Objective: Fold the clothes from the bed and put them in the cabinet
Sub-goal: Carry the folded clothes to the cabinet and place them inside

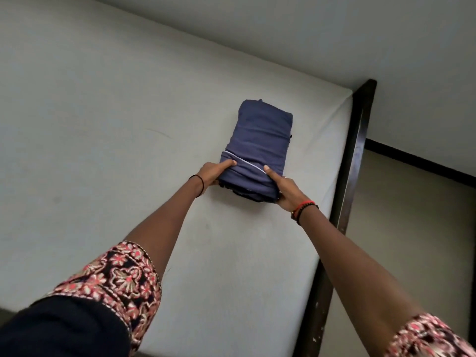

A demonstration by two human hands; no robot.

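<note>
A dark blue garment (260,140), folded into a thick rectangular bundle with a thin white seam line across it, lies on the white mattress (116,124) near the bed's right edge. My left hand (212,173) grips the bundle's near left corner, thumb on top and fingers underneath. My right hand (282,188) grips the near right corner the same way. Both arms are stretched out over the bed. No cabinet is in view.
The dark wooden bed frame (353,161) runs along the mattress's right side. Beyond it are a beige floor (412,240) and a white wall (334,34) with a dark skirting strip. No other clothes show on the bed.
</note>
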